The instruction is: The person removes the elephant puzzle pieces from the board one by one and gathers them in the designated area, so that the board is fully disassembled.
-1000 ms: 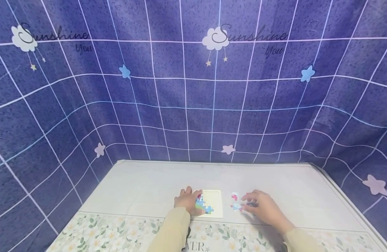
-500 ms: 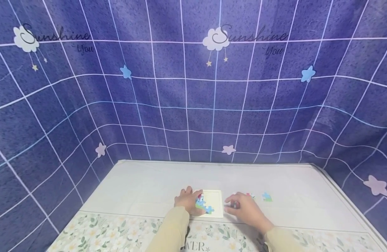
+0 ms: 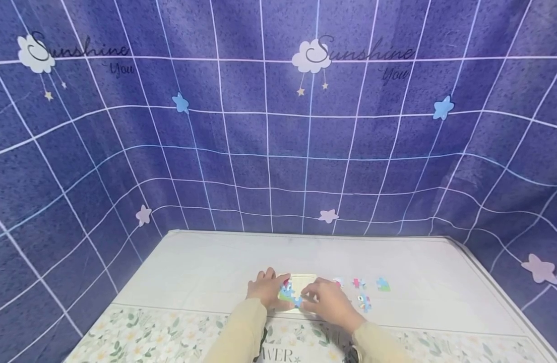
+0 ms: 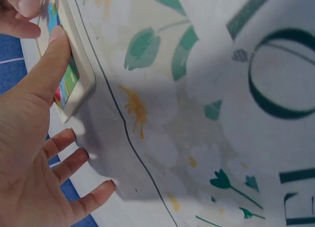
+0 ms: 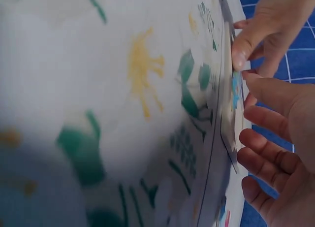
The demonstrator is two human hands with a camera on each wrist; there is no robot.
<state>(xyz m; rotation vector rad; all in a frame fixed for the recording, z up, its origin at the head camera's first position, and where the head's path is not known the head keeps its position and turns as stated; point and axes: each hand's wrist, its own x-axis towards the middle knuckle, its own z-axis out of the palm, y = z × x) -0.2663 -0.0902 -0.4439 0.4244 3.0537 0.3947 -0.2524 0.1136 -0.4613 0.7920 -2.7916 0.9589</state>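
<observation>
My left hand (image 3: 264,291) rests at the left side of a pale puzzle tray (image 3: 303,280). Its straight thumb (image 4: 56,52) presses on the tray's near part, and the other fingers spread beside it. Joined puzzle pieces (image 3: 287,290) with a blue cartoon figure fill the tray's left side and lower edge. My right hand (image 3: 328,302) is over the tray's right half, thumb and index fingertips close together, pinching a puzzle piece mostly hidden by them. In the right wrist view the right hand's other fingers (image 5: 266,160) are loosely bent beside the tray's edge.
Several loose puzzle pieces lie right of the tray, among them a blue-green one (image 3: 382,284), a pink one (image 3: 358,283) and a blue one with an eye (image 3: 363,302). A floral cloth (image 3: 137,330) covers the table's front; a purple grid curtain (image 3: 278,131) surrounds the back.
My right hand has moved left from the loose pieces to the tray, uncovering the pieces there. My left hand has stayed on the tray's left side.
</observation>
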